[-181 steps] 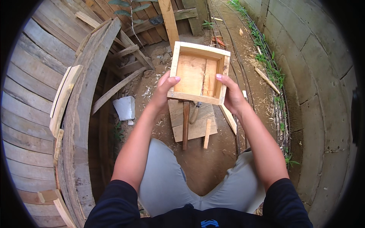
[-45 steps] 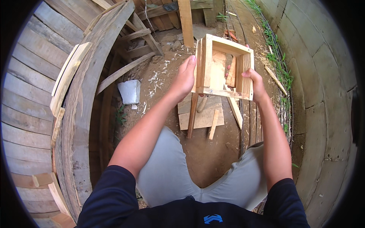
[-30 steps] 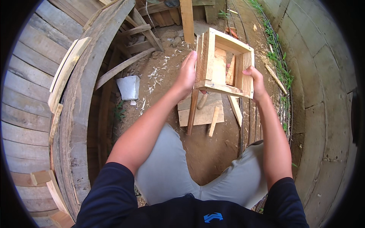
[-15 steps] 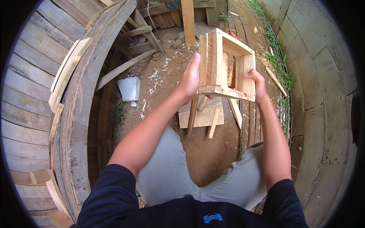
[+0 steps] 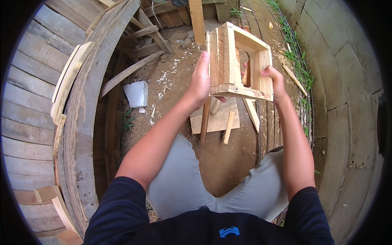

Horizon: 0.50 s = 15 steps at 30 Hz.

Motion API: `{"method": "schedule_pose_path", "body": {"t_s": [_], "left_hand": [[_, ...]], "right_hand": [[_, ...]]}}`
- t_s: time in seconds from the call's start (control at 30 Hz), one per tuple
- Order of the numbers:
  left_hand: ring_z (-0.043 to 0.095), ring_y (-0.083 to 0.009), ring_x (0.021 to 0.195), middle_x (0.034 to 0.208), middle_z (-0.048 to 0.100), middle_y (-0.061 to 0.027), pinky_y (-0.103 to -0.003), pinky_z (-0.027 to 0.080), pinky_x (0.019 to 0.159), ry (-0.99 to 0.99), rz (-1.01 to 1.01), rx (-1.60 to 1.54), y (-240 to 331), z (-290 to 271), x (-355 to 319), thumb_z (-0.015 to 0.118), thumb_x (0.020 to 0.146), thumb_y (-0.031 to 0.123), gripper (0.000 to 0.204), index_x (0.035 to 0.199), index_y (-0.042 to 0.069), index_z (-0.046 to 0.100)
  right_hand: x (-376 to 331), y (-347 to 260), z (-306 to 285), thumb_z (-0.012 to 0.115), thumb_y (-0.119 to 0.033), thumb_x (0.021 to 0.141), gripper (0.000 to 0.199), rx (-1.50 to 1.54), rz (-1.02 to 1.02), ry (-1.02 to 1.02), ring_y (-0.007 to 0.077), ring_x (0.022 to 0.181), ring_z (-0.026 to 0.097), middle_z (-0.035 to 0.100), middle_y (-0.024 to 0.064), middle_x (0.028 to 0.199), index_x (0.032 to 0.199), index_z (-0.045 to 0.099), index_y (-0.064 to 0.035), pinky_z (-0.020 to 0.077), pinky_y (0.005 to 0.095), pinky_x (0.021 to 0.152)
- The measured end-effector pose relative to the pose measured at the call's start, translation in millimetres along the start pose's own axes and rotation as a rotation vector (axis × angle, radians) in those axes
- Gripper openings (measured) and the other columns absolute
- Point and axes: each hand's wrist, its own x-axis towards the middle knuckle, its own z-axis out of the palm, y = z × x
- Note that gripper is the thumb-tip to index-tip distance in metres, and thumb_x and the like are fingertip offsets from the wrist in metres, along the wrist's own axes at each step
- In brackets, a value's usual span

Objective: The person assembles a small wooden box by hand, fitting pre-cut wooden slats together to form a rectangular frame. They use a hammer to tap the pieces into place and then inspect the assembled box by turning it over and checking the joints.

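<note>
Pale, square wooden box (image 5: 231, 57) appears light, stiff, unlikely to slip; opposite walls suit holding. Left hand (image 5: 199, 81) clamps its left side, right hand (image 5: 277, 81) its right rim; fingers mostly hidden.

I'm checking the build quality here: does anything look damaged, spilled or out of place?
The wooden box held between the left hand and right hand has a gap in its floor, with fingertips showing through; that looks odd for a box, though it may be deliberate. Pale wood shavings lie scattered on the dirt.
</note>
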Motion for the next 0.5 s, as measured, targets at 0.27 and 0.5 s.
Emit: {"method": "schedule_pose_path", "body": {"t_s": [0.27,0.5], "left_hand": [[0.073,-0.0228,0.086,0.105,0.069,-0.0149,-0.041,0.060,0.047,0.079,-0.056,0.057,-2.4,-2.6,0.1,0.024,0.102,0.060,0.068,0.135,0.007,0.050],[0.069,-0.0248,0.102,0.122,0.063,-0.0188,-0.042,0.062,0.054,0.029,-0.082,0.111,0.4,-5.3,2.1,0.021,0.101,0.065,0.076,0.142,0.004,0.042]], "right_hand": [[-0.2,-3.9,8.6,0.050,-0.029,0.076,0.064,0.022,0.025,0.015,0.0279,0.094,0.064,0.063,0.0188,0.108,0.129,0.052,0.0063,0.0547,0.0403,0.083],[4.4,-1.1,2.3,0.050,-0.031,0.075,0.067,-0.006,0.030,0.073,0.0296,0.097,0.064,0.061,0.0222,0.110,0.130,0.049,0.0077,0.0548,0.0422,0.086]]}}
